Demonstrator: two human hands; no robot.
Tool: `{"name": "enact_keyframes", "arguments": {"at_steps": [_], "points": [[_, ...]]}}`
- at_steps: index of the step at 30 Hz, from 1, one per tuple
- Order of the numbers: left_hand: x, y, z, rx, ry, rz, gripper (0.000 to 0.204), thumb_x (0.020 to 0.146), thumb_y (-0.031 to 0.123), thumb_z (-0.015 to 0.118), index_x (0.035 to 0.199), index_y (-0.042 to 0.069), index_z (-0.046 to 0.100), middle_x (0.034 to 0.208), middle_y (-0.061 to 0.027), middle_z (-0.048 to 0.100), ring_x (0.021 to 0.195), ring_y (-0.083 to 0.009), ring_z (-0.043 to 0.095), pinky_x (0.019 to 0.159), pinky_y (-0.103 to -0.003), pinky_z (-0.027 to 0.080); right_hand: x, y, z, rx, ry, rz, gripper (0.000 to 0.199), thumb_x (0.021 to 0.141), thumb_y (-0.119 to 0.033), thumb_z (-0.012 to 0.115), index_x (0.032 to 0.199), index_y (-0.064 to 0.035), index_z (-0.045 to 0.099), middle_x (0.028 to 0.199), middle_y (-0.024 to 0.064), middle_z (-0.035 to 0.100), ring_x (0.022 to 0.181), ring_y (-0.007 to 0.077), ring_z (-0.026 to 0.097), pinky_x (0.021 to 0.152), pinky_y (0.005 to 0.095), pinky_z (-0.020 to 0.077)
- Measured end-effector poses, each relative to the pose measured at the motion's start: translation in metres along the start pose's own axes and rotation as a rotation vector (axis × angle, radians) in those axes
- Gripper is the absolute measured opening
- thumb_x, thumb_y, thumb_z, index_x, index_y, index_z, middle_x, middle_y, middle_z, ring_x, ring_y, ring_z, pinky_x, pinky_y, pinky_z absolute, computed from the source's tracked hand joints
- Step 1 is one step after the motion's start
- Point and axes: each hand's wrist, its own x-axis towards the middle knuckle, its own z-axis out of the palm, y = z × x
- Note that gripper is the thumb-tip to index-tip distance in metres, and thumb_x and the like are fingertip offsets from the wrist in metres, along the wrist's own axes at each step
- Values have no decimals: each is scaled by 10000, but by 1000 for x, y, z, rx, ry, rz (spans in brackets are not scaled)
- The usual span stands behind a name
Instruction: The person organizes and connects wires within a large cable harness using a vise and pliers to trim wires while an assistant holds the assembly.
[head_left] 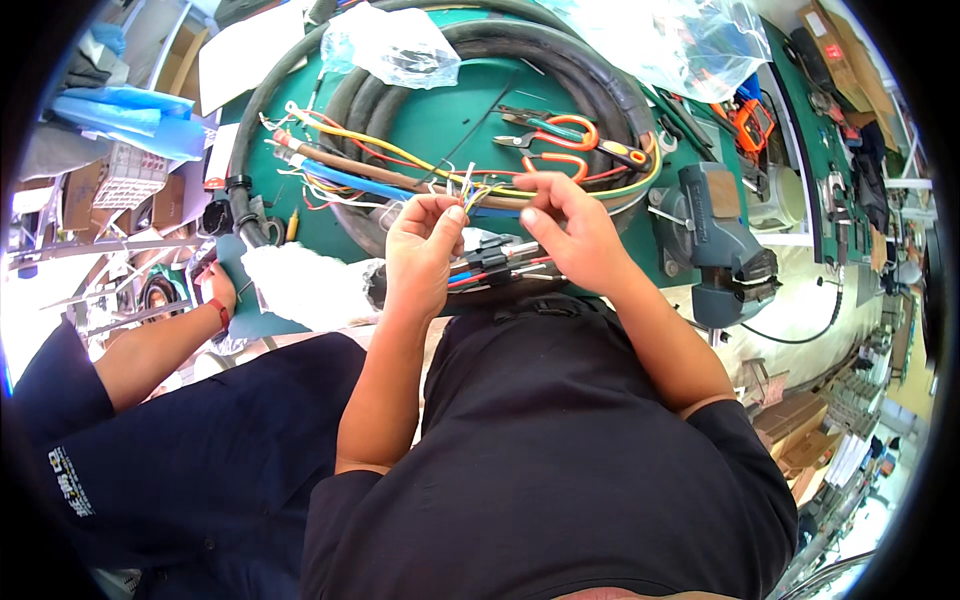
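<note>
Both hands work a bundle of thin coloured wires (462, 190) fanning from a thick black cable (560, 60) coiled on the green worktop (440, 120). The left hand (422, 245) has its grip pinched on the wire ends; the right hand (565, 225) pinches strands just beside. Orange-handled pliers (560, 130) lie near.

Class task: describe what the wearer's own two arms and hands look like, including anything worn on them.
Both forearms are bare from the upper arm down. The left hand and right hand wear no gloves, and no ring, watch or band shows on either. Short dark sleeves, part of a dark shirt, end above each elbow. The red wristband at the left belongs to another person's arm, not the wearer's.
</note>
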Motion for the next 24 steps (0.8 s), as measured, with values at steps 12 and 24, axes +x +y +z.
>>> {"name": "enact_keyframes", "arguments": {"at_steps": [12,24], "points": [[-9,0,16,411,-58,6,77,892,76,651,929,12,632,782,43,600,693,-12,514,631,-185,417,12,5,-6,117,-42,49,98,933,-65,613,1013,-13,634,855,-21,611,761,37,544,679,208,452],[-16,-2,14,380,-73,-57,86,913,91,617,967,25,603,787,14,559,666,-52,496,596,-205,407,-4,6,-4,220,-9,3,362,915,-99,643,1249,-4,542,835,-9,578,766,54,531,697,229,463]]}}
